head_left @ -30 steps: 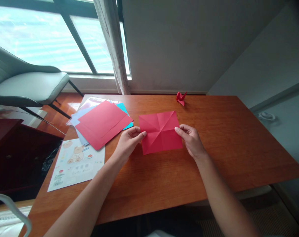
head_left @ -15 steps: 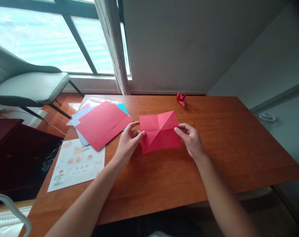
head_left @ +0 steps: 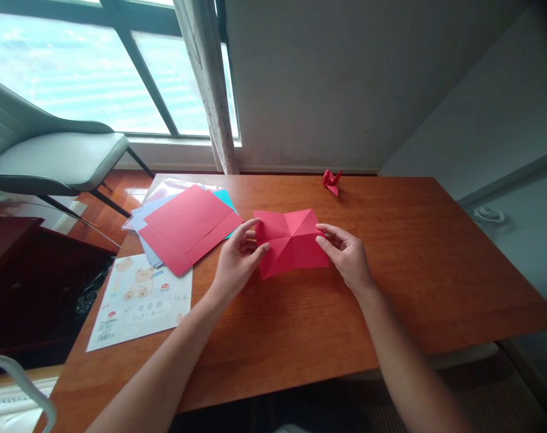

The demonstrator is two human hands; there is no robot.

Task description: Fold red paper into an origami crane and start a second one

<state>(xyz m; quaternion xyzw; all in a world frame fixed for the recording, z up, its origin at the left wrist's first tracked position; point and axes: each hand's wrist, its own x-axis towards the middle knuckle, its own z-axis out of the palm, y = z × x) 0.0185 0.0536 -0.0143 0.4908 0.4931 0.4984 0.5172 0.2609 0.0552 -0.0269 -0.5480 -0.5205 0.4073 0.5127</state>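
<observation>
A creased red sheet of origami paper (head_left: 292, 245) is held up over the table between my hands. Its fold lines cross at the middle, and its surface bends along them. My left hand (head_left: 241, 255) grips the left edge, thumb on the near face and fingers along the side. At the right edge, my right hand (head_left: 348, 252) pinches the paper between thumb and fingers. Beyond it, near the table's far edge, sits a small folded red paper crane (head_left: 332, 182).
A stack of red paper (head_left: 189, 225), with blue and pale sheets under it, lies on the left of the wooden table (head_left: 417, 270). In front is a bear-printed white sheet (head_left: 140, 300). A chair (head_left: 59, 156) stands by the window, beside a curtain (head_left: 205, 84).
Both edges of the red paper have come slightly closer together, so it bends more along its creases. My right hand has shifted a little to the left.
</observation>
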